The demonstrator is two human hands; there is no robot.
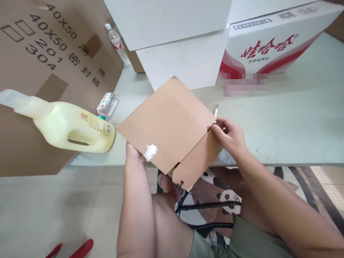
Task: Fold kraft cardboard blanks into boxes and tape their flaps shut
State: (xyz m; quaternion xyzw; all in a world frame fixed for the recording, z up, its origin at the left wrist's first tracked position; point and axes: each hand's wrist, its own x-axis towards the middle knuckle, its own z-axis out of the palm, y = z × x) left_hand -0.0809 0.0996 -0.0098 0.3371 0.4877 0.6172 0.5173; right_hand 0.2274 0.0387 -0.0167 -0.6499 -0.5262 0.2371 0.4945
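Note:
A brown cardboard box [166,122] with a flap hanging down at its near right side is held tilted over the table's front edge. A shiny piece of clear tape [151,152] shows on its near left part. My left hand [134,153] grips the left edge, its fingers mostly hidden beneath the cardboard. At the right corner, my right hand [228,134] pinches the box by the fold, thumb on top. Just beyond that hand lies a thin white pen-like tool [216,110] with a dark tip.
A yellow detergent jug [80,127], a clear bottle with a green cap [106,105] and a large printed carton [53,71] stand left. White boxes [182,57] and a red-and-white carton [268,46] line the back of the table [295,125]. A water bottle [118,44] stands behind.

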